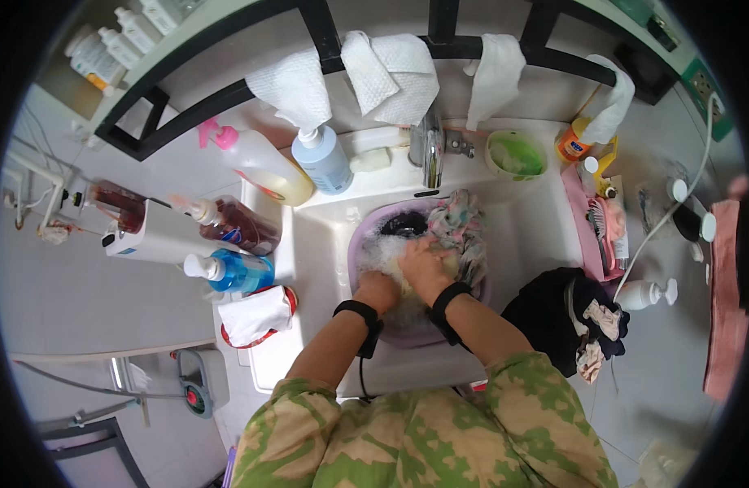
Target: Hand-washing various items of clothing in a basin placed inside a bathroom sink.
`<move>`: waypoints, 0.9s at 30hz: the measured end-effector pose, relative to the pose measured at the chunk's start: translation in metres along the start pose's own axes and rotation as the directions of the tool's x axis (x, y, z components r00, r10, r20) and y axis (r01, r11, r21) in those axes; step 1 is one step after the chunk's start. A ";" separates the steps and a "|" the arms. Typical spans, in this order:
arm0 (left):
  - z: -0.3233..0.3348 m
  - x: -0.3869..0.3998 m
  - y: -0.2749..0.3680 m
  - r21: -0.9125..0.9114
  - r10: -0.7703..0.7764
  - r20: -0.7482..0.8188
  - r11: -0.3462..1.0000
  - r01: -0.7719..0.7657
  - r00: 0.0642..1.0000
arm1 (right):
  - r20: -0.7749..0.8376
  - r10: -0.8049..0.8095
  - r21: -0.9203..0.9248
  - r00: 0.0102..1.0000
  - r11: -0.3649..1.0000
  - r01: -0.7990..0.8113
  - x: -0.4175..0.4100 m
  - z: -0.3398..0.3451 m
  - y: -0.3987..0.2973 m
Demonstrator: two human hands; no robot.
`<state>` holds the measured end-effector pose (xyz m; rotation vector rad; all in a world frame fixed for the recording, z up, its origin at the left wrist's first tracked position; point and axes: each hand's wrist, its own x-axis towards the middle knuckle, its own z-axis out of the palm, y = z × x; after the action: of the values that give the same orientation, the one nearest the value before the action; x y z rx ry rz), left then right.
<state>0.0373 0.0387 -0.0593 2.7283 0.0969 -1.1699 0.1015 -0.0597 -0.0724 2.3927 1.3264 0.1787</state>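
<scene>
A purple plastic basin (357, 235) stands in the white sink (524, 232), holding sudsy water. Both my hands are over or in it, close together. My left hand (379, 291) is partly sunk in the suds at the basin's left, its fingers hidden. My right hand (424, 262) presses on a pale yellowish cloth (452, 263), fingers bent; whether it grips the cloth is unclear. A wet patterned cloth (460, 216) lies bunched along the basin's right side. Dark fabric (403, 224) shows in the foam at the back.
A chrome faucet (433, 155) rises behind the basin. Pump bottles (323, 160) and a folded white cloth (255, 315) line the left side. At the right are a green soap bowl (516, 155), a pink organizer (577, 226) and dark clothes (548, 314). White towels (405, 76) hang above.
</scene>
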 end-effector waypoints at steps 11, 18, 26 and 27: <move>0.023 -0.052 -0.013 -0.586 -0.076 -0.526 0.754 -0.297 0.847 | 0.049 0.244 0.998 0.968 -0.059 -0.035 -0.035 -0.039 0.102; 0.041 -0.074 -0.012 -0.640 -0.112 -0.606 0.656 -0.400 0.788 | 0.000 0.392 0.763 0.920 -0.595 0.253 -0.047 -0.121 0.102; 0.014 -0.129 0.015 -0.710 0.094 -0.218 -0.698 -0.092 0.971 | 0.012 0.439 0.641 0.899 -0.693 0.329 -0.062 -0.185 0.078; 0.015 -0.125 0.015 -0.616 0.233 -0.281 -0.788 0.011 0.931 | 0.055 0.431 0.592 0.901 -0.741 0.318 -0.063 -0.193 0.064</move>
<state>-0.0576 0.0225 0.0231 0.3916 0.4281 -0.2849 0.0606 -0.0888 0.1342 4.4046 1.4946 -2.1466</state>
